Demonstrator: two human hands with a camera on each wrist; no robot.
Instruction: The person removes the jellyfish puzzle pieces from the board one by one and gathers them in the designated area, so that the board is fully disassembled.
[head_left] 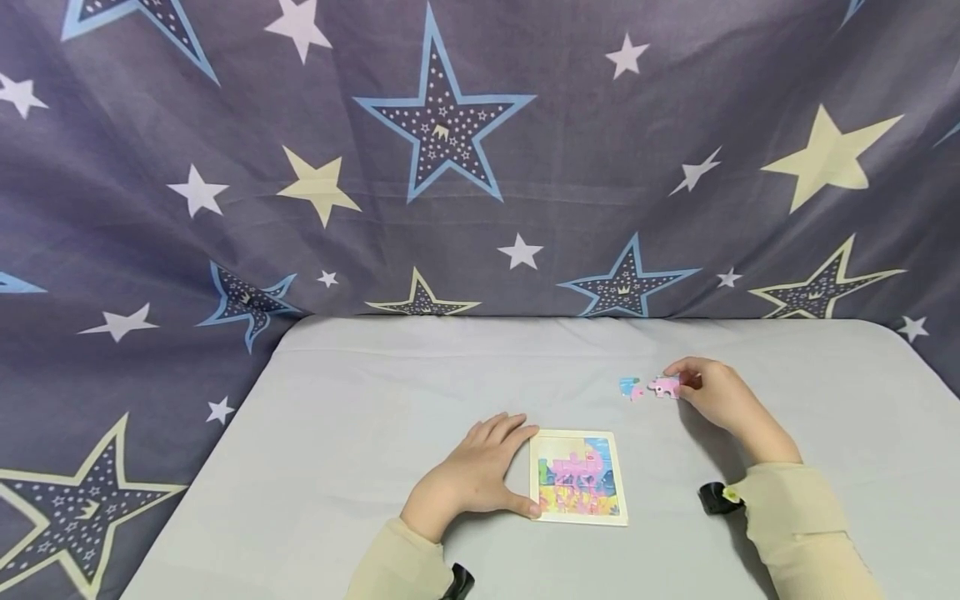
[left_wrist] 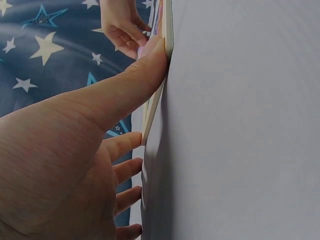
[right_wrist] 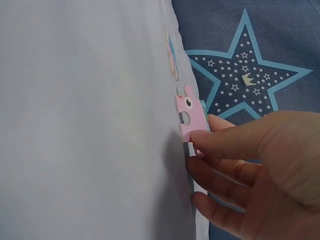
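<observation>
A square jigsaw puzzle (head_left: 577,517) with a pale frame lies flat, its picture partly filled with pink, blue and yellow pieces. Along its left side, my left hand (head_left: 483,467) is spread, thumb resting on the near corner and index fingertip touching the far corner. In the left wrist view the thumb (left_wrist: 135,75) lies on the frame's edge. My right hand (head_left: 716,396) pinches a pink puzzle piece (right_wrist: 194,116) with a printed eye, between thumb and fingers, tilted up in the right wrist view. Left of it lies a blue-and-pink puzzle piece (head_left: 628,387).
A pale grey cloth (head_left: 360,433) covers the table. Behind and to the left hangs a dark curtain (head_left: 480,225) with printed stars. Black straps (head_left: 716,498) show near both wrists.
</observation>
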